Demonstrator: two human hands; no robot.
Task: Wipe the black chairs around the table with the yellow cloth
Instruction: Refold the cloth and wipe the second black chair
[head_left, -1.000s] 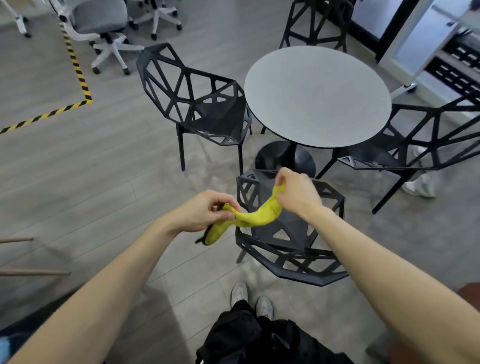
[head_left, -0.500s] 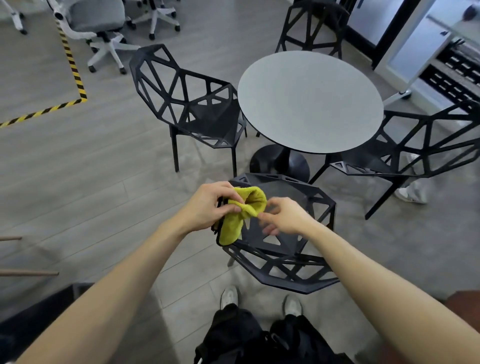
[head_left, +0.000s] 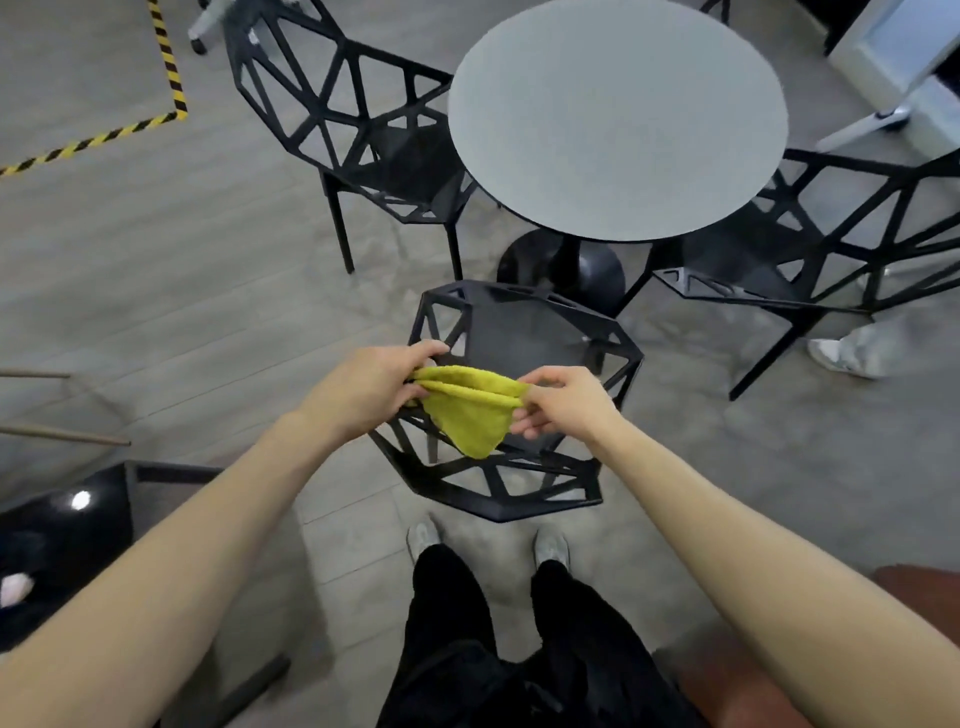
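The yellow cloth (head_left: 470, 410) is stretched between both hands, folded along its top edge, with a corner hanging down. My left hand (head_left: 363, 387) pinches its left end and my right hand (head_left: 558, 402) pinches its right end. Both hands hover above the nearest black lattice chair (head_left: 519, 332), whose backrest faces me. A second black chair (head_left: 363, 124) stands to the left of the round grey table (head_left: 615, 114). A third black chair (head_left: 810, 244) stands to the table's right.
The table's black pedestal base (head_left: 561, 265) sits just beyond the near chair. Yellow-black hazard tape (head_left: 156, 78) marks the floor at the upper left. Another person's shoe (head_left: 841, 356) shows at the right. A dark glossy object (head_left: 62, 514) lies at my lower left.
The cloth, bunched in my left hand half a second ago, is now spread flat between both hands. My view has moved closer to the near chair.
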